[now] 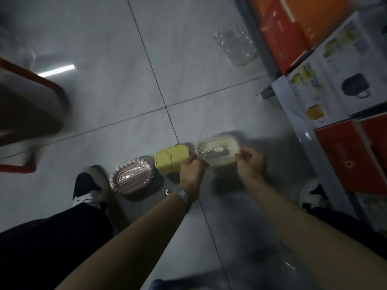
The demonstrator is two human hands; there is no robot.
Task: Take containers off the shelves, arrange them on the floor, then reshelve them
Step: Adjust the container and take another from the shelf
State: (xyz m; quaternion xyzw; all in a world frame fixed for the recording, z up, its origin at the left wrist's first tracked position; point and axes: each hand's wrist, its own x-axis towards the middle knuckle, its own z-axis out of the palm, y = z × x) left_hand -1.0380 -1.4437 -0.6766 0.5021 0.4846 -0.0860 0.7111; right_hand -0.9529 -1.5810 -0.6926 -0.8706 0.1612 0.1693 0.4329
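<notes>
Three containers lie in a row on the tiled floor. A pink ribbed oval dish [132, 178] in clear wrap is on the left, and a yellow-green lidded box [170, 159] is in the middle. On the right is a cream oval container [217, 152] with a clear lid. My left hand [191, 171] pinches the cream container's left edge, and my right hand [250, 163] pinches its right edge. Whether it rests on the floor or hangs just above it is unclear.
Shelving with orange boxes [347, 155] and a white printed appliance box [335, 80] runs along the right. An empty clear plastic wrapper [236, 47] lies on the floor beyond. A red-framed object [31, 97] stands at left. My shoes [89, 188] flank the row.
</notes>
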